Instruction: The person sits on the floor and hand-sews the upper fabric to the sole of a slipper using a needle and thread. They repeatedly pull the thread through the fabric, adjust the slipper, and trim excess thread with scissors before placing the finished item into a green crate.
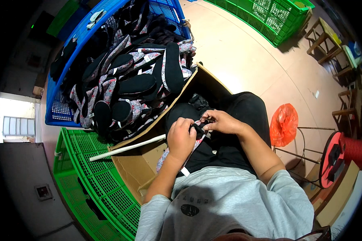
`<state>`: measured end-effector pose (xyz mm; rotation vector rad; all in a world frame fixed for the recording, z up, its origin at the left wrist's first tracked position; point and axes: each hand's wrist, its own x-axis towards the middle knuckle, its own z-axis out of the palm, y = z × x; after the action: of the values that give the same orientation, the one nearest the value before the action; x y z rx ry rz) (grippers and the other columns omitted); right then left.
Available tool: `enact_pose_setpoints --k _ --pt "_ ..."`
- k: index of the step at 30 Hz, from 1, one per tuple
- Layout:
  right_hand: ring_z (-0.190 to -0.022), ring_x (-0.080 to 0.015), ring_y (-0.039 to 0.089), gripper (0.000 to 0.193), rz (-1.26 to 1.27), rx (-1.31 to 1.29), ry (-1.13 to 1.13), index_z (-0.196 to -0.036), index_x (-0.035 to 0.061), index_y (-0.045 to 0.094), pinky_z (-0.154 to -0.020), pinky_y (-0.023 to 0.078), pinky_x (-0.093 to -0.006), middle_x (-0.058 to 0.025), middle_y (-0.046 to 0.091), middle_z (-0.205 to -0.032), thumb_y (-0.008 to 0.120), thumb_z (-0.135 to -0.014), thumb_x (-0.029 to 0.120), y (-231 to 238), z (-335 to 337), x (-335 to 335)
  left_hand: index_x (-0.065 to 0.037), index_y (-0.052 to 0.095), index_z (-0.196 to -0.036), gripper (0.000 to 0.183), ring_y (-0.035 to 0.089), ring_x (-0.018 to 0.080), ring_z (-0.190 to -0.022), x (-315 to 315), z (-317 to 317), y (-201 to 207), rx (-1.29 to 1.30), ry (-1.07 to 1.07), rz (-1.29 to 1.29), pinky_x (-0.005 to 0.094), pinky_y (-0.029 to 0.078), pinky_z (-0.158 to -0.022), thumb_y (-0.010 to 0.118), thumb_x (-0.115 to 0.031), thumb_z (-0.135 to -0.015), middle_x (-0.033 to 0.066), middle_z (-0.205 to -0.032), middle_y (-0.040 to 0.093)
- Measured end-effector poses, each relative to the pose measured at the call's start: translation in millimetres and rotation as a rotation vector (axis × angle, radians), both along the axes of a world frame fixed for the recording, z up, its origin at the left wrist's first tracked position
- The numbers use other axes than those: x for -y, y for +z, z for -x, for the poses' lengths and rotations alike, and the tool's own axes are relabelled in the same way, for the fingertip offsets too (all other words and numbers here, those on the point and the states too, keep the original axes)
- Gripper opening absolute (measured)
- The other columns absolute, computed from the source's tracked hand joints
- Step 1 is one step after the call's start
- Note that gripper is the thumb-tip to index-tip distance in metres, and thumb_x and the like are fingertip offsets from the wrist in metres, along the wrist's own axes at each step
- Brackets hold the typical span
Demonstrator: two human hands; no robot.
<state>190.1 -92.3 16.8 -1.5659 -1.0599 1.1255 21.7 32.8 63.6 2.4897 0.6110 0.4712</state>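
Over my lap, a floral slipper with black parts (199, 141) is between my two hands. My left hand (180, 138) wraps its fingers round the slipper from the left side. From the right, my right hand (224, 122) pinches its black upper edge with thumb and fingers. The fingers cover much of the slipper, so its full shape is hidden. A white tag (185, 171) hangs below the left wrist. Beyond my hands, a heap of similar slippers (136, 83) with black soles and floral fabric fills a big blue crate (54, 116).
An open cardboard box (128, 172) stands against my legs, with a white rod (126, 148) across it. Green crates stand at the lower left (96, 182) and far right (265, 18). An orange plastic bag (284, 124), a red cord spool (333, 160) and wooden stools (323, 40) are rightward.
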Motion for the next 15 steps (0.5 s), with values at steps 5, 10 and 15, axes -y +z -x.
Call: enact_pose_setpoints --k 5,10,15 --pt "-0.081 -0.0156 0.064 0.021 -0.059 -0.035 -0.06 -0.099 0.0007 0.063 -0.071 0.051 -0.0316 -0.0085 0.067 -0.087 0.075 -0.084 0.01 -16 0 -1 -0.002 0.066 -0.093 0.021 0.06 0.0347 -0.097 -22 -9 2 -0.09 -0.207 0.034 0.0418 0.048 -0.087 0.062 0.001 -0.073 0.014 -0.098 0.062" --pt "-0.075 -0.0107 0.058 0.018 -0.113 -0.069 -0.154 -0.095 0.0003 0.062 -0.069 0.05 -0.0289 -0.0049 0.064 -0.082 0.075 -0.085 0.008 -7 1 -3 0.0 0.067 -0.107 0.036 0.06 0.0275 -0.109 -40 -15 -6 -0.171 -0.41 0.432 0.0331 0.044 -0.099 0.057 0.007 -0.073 0.0147 -0.112 0.062" --pt "-0.075 -0.0117 0.059 0.016 -0.217 -0.05 -0.199 -0.094 0.0015 0.063 -0.069 0.049 -0.0279 -0.0054 0.063 -0.082 0.075 -0.083 0.005 -6 2 -2 0.004 0.066 -0.107 0.027 0.055 0.0152 -0.112 -43 -18 -10 -0.248 -0.352 1.02 0.0279 0.041 -0.1 0.064 0.003 -0.08 0.0061 -0.119 0.057"
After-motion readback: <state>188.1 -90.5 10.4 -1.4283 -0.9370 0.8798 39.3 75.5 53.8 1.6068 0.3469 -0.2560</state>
